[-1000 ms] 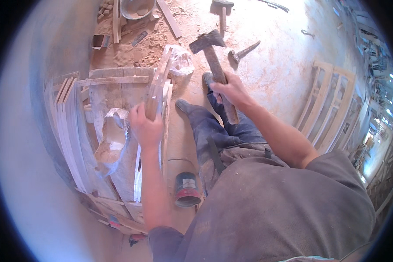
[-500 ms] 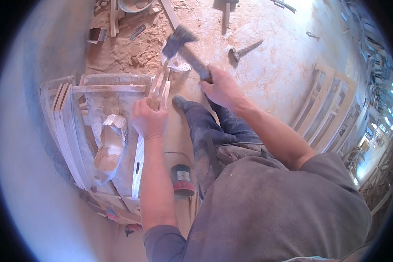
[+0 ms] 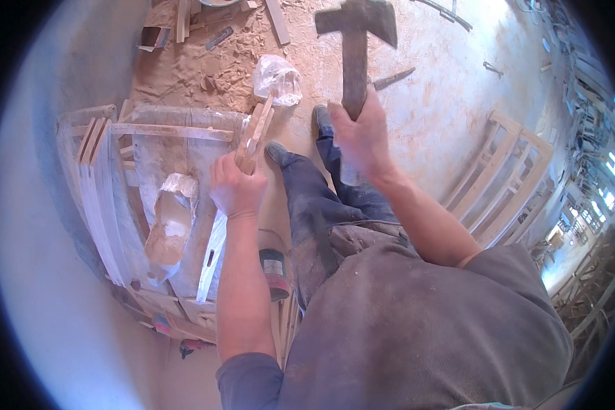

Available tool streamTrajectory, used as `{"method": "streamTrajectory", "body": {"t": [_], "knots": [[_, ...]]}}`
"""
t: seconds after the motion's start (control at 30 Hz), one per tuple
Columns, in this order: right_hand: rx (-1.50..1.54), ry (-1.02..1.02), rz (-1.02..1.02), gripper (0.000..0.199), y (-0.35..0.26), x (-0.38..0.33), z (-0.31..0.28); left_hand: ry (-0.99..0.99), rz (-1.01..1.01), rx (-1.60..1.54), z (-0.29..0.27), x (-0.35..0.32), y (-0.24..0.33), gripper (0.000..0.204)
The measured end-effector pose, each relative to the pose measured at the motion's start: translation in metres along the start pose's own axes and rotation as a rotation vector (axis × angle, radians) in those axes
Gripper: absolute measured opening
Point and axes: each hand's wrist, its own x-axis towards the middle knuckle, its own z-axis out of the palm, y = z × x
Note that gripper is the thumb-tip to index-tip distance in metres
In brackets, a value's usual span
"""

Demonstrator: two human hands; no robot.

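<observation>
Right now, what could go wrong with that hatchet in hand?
1. The right hand holds the hatchet while the bare left hand grips the wood; a stray blow could catch its fingers.
2. The left shoe appears close to the wood in this view; a glancing swing might reach it.
3. The can is beside the left leg; shifting could knock it.

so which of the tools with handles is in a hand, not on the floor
The hatchet with the wide dark head, gripped in the right hand; the handled tool just beyond it lies on the floor, partly hidden.
</observation>
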Motion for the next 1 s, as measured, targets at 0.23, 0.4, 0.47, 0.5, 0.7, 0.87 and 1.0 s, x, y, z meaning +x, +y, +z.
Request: {"method": "streamTrajectory", "body": {"t": [0.23,0.4,0.47,0.5,0.7,0.87,1.0], "knots": [[-0.642,-0.391,-0.111,0.033,0.005,0.019,-0.004,0.024,0.036,-0.009,0.009,0.004,-0.006,0.034],[-0.046,-0.028,-0.077,0.028,-0.018,0.014,-0.015,0.018,0.018,-0.017,0.003,-0.003,-0.001,0.037],[-0.264,-0.082,-0.089,0.026,-0.001,0.003,-0.004,0.006,0.022,-0.014,0.003,0.003,-0.001,0.038],[-0.513,-0.196,-0.116,0.027,0.032,0.0,0.004,0.003,0.022,-0.01,0.003,0.003,-0.002,0.038],[-0.649,-0.382,-0.059,0.029,0.0,-0.003,-0.008,-0.028,0.015,-0.014,0.0,-0.006,-0.004,0.039],[-0.083,-0.007,0.023,0.03,-0.011,-0.009,0.001,-0.005,0.002,0.021,0.003,0.002,-0.001,0.038],[-0.773,-0.487,-0.162,0.036,0.038,-0.025,0.006,-0.039,0.01,0.006,0.001,-0.002,-0.002,0.037]]}}
